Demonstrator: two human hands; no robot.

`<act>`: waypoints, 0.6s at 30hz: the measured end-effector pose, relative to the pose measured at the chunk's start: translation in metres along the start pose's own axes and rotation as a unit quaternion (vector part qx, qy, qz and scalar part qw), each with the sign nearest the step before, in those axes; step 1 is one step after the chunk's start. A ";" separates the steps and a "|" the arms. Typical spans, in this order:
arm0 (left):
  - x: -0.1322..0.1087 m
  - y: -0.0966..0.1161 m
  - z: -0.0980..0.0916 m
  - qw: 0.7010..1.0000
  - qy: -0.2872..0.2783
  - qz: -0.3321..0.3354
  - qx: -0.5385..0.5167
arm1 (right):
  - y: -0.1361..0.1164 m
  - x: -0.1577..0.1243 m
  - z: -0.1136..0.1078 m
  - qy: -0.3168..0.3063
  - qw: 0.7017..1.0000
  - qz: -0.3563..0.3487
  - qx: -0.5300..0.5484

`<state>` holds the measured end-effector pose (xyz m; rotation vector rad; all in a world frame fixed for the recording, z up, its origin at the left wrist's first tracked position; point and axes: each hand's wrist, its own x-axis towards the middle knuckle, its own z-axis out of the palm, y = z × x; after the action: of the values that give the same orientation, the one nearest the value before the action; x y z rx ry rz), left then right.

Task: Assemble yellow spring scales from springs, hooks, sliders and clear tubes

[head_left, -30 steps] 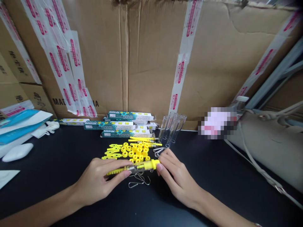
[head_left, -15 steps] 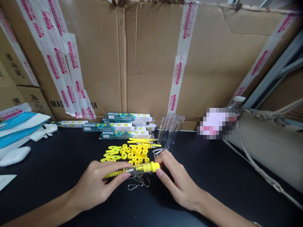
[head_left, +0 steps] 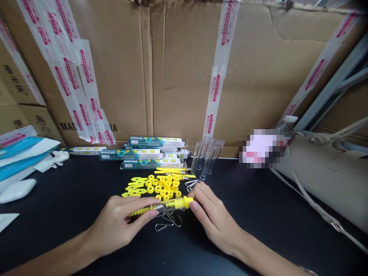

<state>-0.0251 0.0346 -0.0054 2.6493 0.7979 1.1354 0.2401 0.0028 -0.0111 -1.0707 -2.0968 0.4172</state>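
Over the black table I hold a tubular spring scale point(head_left: 162, 208), a clear tube with yellow parts and a metal piece inside, tilted slightly up to the right. My left hand point(head_left: 120, 222) is closed around the tube's left part. At its right end is a yellow cap point(head_left: 188, 202), pinched between thumb and fingers of my right hand point(head_left: 211, 218). Below the tube lie bent wire hooks point(head_left: 168, 224). Just beyond it are several yellow rings and caps point(head_left: 166, 186) and flat yellow tabs point(head_left: 135, 188). More metal hooks point(head_left: 192, 184) lie by my right fingertips.
Printed narrow boxes point(head_left: 152, 153) are stacked behind the parts, near yellow rods point(head_left: 175, 174) and upright clear tubes point(head_left: 205, 157). A large cardboard box point(head_left: 178, 76) walls the back. Blue-white packets point(head_left: 25, 157) lie left; a beige bag point(head_left: 330, 180) and a bottle point(head_left: 287, 128) stand right.
The view has shifted very slightly. Both hands keep their hold on the spring scale, and my right thumb and fingers have barely moved at the cap.
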 end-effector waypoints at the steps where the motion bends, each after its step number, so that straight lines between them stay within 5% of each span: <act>1: 0.000 -0.001 0.000 1.000 0.005 -0.002 -0.002 | 0.000 0.000 -0.001 -0.007 1.000 -0.006 -0.002; 11: -0.002 0.001 -0.001 1.000 -0.030 0.010 -0.003 | 0.000 -0.002 -0.006 -0.054 0.998 -0.033 -0.017; 18: -0.001 0.001 0.000 1.000 -0.012 -0.001 -0.004 | -0.004 -0.002 -0.009 -0.014 1.000 0.000 -0.028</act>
<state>-0.0255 0.0333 -0.0062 2.6507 0.7908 1.1004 0.2448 -0.0014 -0.0035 -1.1032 -2.1442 0.3788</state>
